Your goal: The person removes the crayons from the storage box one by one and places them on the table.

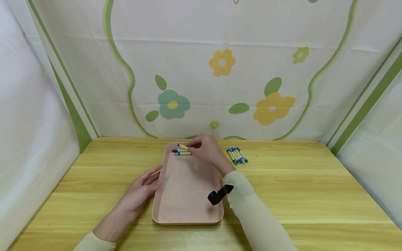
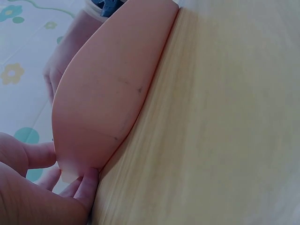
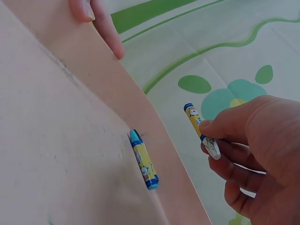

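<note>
My right hand (image 1: pixel 205 148) pinches a crayon (image 3: pixel 201 131) with a pale tip and yellow wrapper between thumb and fingers, over the far-left end of the pink tray (image 1: pixel 188 205). Inside the tray, just below that hand, lie a light-blue crayon (image 3: pixel 144 161) and a dark crayon (image 1: pixel 176 151), side by side. My left hand (image 1: pixel 138 193) holds the tray's left edge; its thumb overlaps the rim and other fingers lie along the outer wall. In the left wrist view, fingertips (image 2: pixel 86 185) meet the lower part of that wall.
Right of the tray, several crayons (image 1: pixel 237 156) lie in a close row on the wooden table (image 1: pixel 298 195). A white cloth (image 1: pixel 188 62) with printed flowers rises behind the table, and more cloth hangs at both sides. A black strap (image 1: pixel 220 195) hangs from the right wrist over the tray.
</note>
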The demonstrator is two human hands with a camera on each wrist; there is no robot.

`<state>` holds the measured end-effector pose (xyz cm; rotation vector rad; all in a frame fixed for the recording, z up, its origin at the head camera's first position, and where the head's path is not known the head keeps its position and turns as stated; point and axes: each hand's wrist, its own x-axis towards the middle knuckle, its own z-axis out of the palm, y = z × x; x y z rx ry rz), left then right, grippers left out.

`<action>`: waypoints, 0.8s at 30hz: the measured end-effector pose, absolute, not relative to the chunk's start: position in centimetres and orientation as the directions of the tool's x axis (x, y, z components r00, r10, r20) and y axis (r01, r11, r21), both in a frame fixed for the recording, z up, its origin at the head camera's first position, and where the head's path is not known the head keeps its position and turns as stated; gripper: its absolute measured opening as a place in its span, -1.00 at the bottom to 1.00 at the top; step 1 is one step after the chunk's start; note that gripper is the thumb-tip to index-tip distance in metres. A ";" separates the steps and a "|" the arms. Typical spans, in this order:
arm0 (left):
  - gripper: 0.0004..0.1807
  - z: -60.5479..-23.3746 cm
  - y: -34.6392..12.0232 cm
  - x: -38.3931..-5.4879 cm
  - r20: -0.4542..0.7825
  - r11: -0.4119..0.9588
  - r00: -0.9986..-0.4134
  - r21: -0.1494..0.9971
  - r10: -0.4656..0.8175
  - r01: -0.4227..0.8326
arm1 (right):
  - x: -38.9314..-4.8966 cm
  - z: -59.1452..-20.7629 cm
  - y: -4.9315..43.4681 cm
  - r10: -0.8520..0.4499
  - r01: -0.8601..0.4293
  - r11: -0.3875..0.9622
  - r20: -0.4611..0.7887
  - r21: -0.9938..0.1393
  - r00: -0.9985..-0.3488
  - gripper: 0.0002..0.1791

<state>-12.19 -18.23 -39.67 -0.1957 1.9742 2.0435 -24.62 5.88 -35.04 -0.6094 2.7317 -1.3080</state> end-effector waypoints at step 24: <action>-0.31 -39.6 -18.3 -12.1 -0.294 -0.003 -0.949 0.955 0.114 -0.297 | -23.9 -35.5 11.1 -0.204 -0.263 0.627 0.171 -0.734 -0.964 -0.81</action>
